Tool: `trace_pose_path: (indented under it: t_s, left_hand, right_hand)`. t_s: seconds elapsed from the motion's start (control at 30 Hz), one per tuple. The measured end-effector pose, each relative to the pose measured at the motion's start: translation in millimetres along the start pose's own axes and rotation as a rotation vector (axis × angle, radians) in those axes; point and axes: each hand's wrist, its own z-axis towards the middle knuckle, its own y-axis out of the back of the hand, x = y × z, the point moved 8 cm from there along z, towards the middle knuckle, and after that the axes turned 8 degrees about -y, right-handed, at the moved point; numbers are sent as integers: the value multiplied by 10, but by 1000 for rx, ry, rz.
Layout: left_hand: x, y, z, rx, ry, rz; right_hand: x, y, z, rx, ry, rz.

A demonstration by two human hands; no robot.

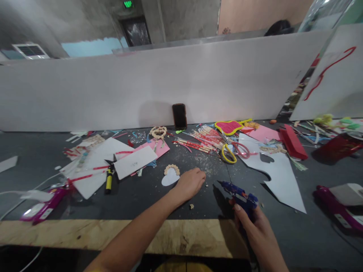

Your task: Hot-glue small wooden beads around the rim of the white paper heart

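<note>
Head view: The right hand grips the glue gun by its handle, fingers wrapped around it. The glue gun is located right of center, above the near part of the dark tabletop. Its barrel axis runs obliquely from near right to far left; the nozzle points to the left and slightly away from the person, toward the side of the left hand. The handle extends from the barrel toward the person.

The left hand is positioned low at the tabletop, fingers curled and together; whether they hold anything cannot be determined. Just beside it, on its left, lies the white cutout. A beaded arc borders the cutout's far edge, its curve bulging away from the person.

Scissors lie beyond the glue gun, handle loops toward the person. A phone stands upright against the white panel.
</note>
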Motion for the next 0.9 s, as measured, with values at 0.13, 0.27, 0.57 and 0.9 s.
trace_pose_path:
  t_s: [0.13,0.27,0.57,0.9]
  left_hand:
    - [36,9,-11,-20,12,-21]
    - [53,25,-25,-37,17,-43]
    - [-84,15,-51,-41,-11,-69]
    - [-120,-30,-21,-65,-4,-85]
  right_hand:
    - [-90,-54,-1,69,-50,6]
    - [-142,-61,-4,76,-89,16]
    - [-140,-54,-9,69,-109,20]
    - [-158,-36,-31,27,-151,116]
